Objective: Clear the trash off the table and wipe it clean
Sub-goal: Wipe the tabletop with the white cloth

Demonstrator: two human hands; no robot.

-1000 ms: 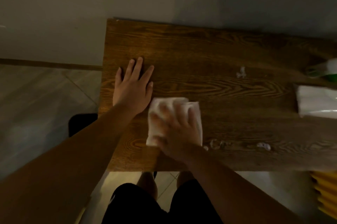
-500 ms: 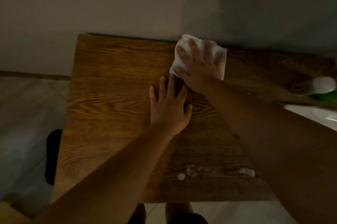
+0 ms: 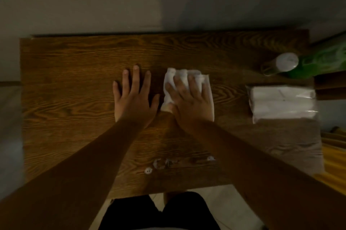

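A dark wooden table (image 3: 65, 83) fills the view. My right hand (image 3: 189, 102) presses flat on a folded white tissue (image 3: 171, 78) near the table's middle, fingers spread over it. Just left of it, my left hand (image 3: 133, 96) lies flat and open on the bare wood, holding nothing. Small white scraps and wet spots (image 3: 162, 164) sit near the front edge, between my forearms.
A wrapped pack of white tissues (image 3: 282, 103) lies at the right of the table. Behind it stands a bottle with a white cap (image 3: 285, 62) beside something green (image 3: 325, 59). A wall runs along the table's far edge. Yellow material (image 3: 333, 156) shows at the lower right.
My right hand has slid the tissue from the table's far edge back toward the middle. My left hand stays flat on the wood. The camera view has shifted, showing more of the right side.
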